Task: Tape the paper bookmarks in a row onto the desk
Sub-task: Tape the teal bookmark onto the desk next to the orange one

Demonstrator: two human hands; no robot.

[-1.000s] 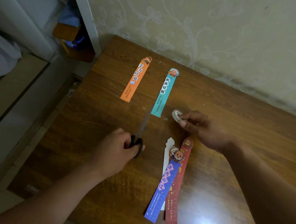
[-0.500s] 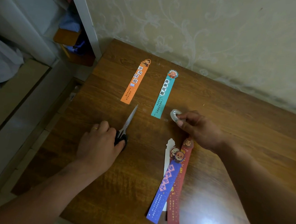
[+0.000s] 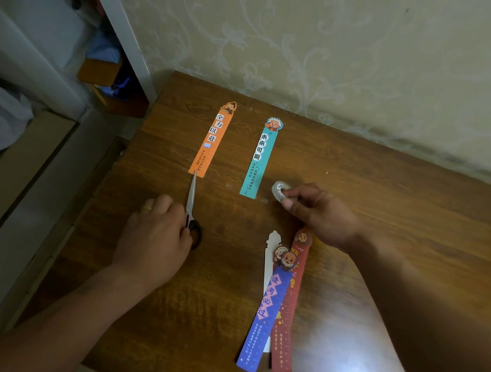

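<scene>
Wood of a dark brown desk [image 3: 401, 207] fills my view, its far edge pushed against a pale wall [image 3: 340, 60] papered with a scroll pattern. A bright glare sits on the near right part of the top. To the left, past a white upright [image 3: 127, 33], an open shelf compartment [image 3: 99, 72] holds something blue that I cannot make out.

Two bookmarks lie flat side by side near the far left corner: the orange bookmark [image 3: 212, 140] and, apart to its right, the teal bookmark [image 3: 260, 160]. Nearer me, a blue bookmark [image 3: 265, 313] overlaps a red bookmark [image 3: 286, 324] and a white bookmark [image 3: 269, 263] in a loose pile.

My left hand [image 3: 155, 237] is curled around the black handles of the scissors [image 3: 190, 198], which lie on the desk with blades together, the tip just at the orange bookmark's near end. My right hand [image 3: 322, 214] pinches a small roll of clear tape [image 3: 278, 189] between thumb and fingers, just right of the teal bookmark's lower end.
</scene>
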